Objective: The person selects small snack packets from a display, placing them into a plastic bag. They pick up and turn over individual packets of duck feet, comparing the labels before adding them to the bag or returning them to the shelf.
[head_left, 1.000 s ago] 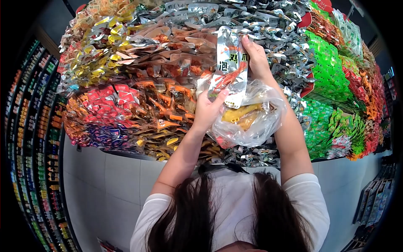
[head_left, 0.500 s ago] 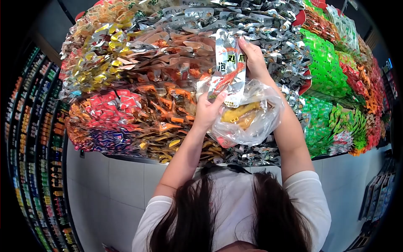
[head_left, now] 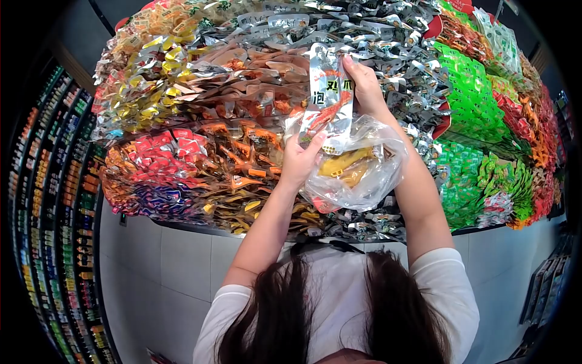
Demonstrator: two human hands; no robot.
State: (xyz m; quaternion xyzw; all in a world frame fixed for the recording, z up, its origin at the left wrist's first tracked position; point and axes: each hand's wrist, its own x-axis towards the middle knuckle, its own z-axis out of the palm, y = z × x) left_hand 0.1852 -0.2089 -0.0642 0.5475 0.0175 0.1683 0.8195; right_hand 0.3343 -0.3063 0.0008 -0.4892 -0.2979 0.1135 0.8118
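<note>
A silver snack packet [head_left: 330,100] printed with a red chicken foot and dark Chinese characters is held upright in front of me. My right hand [head_left: 367,85] pinches its upper right edge between thumb and fingers. Lower down, my left hand [head_left: 301,161] is closed on the packet's bottom left corner. A clear plastic bag [head_left: 385,161] hangs by my left hand, just below the packet, its mouth open. Inside the bag lie yellow packets [head_left: 348,167] and something red near the bottom. My left fingers are partly hidden behind the packet and bag.
A wide display is heaped with snack packets: silver ones [head_left: 400,73] beyond my hands, brown ones [head_left: 242,79] and red ones [head_left: 167,148] to the left, green ones [head_left: 470,85] to the right. Bottle shelves [head_left: 60,200] line the far left. Grey tiled floor [head_left: 182,267] lies below.
The view has shifted very slightly. Both hands, the silver packet and the bag keep almost the same positions.
</note>
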